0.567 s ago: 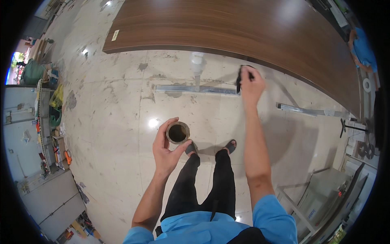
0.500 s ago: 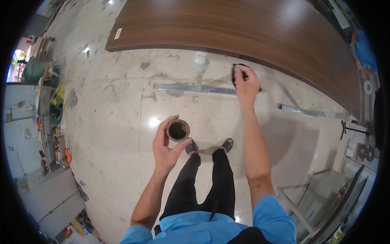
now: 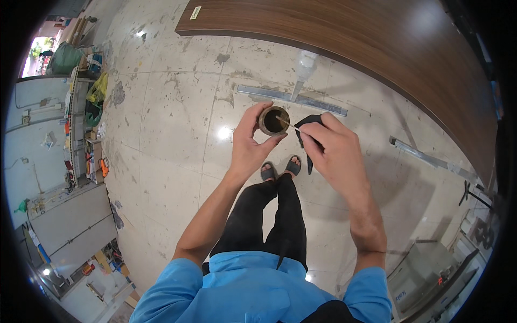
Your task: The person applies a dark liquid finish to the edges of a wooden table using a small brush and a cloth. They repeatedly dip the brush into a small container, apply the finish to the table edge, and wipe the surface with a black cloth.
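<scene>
My left hand [image 3: 250,146] is wrapped around a small round jar [image 3: 265,130], its open mouth facing up and its inside dark. A thin stick-like tool [image 3: 290,125] reaches from my right hand [image 3: 335,149] into the jar; whether its tip is a brush or a plain end is hidden. The fingers of my right hand are closed on this stick. Also in that hand is a black cloth [image 3: 306,123], bunched near the fingertips, with one end hanging down.
A large brown wood-grain tabletop [image 3: 323,32] spans the far right. Below its edge, metal foot bars [image 3: 291,99] rest on the stained tile floor [image 3: 167,140]. Cluttered shelves [image 3: 89,156] stand at left, a grey metal-framed unit [image 3: 431,264] at lower right.
My right hand has come back from the tabletop's edge to the jar, and the stick now enters it. My left hand has moved up and right with the jar. The view has shifted.
</scene>
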A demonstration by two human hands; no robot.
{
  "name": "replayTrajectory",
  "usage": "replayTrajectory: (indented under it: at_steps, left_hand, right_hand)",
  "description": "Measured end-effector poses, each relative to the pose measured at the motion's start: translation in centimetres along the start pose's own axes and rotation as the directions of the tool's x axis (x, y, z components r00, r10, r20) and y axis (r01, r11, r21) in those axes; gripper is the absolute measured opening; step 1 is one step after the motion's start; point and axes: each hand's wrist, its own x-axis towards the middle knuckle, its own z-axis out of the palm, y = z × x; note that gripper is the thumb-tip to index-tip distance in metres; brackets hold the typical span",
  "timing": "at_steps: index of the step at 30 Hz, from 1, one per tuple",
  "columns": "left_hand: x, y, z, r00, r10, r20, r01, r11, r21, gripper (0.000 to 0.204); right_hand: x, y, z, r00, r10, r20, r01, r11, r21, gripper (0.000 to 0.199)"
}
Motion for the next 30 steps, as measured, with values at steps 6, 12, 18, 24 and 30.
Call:
replayTrajectory:
  at_steps: [6, 12, 18, 24, 30]
  left_hand:
    - [0.2, 0.0, -0.6, 0.991, 0.119, 0.067, -0.131, 0.97, 0.206, 0.076]
    - [0.9, -1.4, -3.3, 0.972, 0.155, 0.179, -0.188, 0.964, 0.188, 0.073]
    - [2.3, -2.5, -7.0, 0.959, 0.13, 0.252, -0.157, 0.983, 0.092, 0.074]
    - [3.3, -2.9, -9.4, 0.948, 0.001, 0.319, -0.031, 0.996, 0.087, 0.073]
    - [5.4, -3.3, -8.4, 0.929, -0.095, 0.359, 0.07, 0.994, 0.081, 0.072]
  right_hand:
    - [1.2, -1.6, 0.6, 0.972, 0.103, 0.21, -0.048, 0.967, -0.249, 0.008]
    - [1.1, -1.6, 3.3, 0.963, 0.207, 0.175, -0.176, 0.969, -0.175, 0.011]
    - [-0.7, -1.7, 7.2, 0.863, 0.484, 0.146, -0.502, 0.783, 0.368, 0.015]
    - [-1.8, -1.4, 12.2, 0.765, 0.616, 0.186, -0.556, 0.487, 0.674, 0.012]
    - [-1.2, 5.6, 14.0, 0.629, 0.626, -0.461, -0.243, 0.722, 0.648, 0.01]
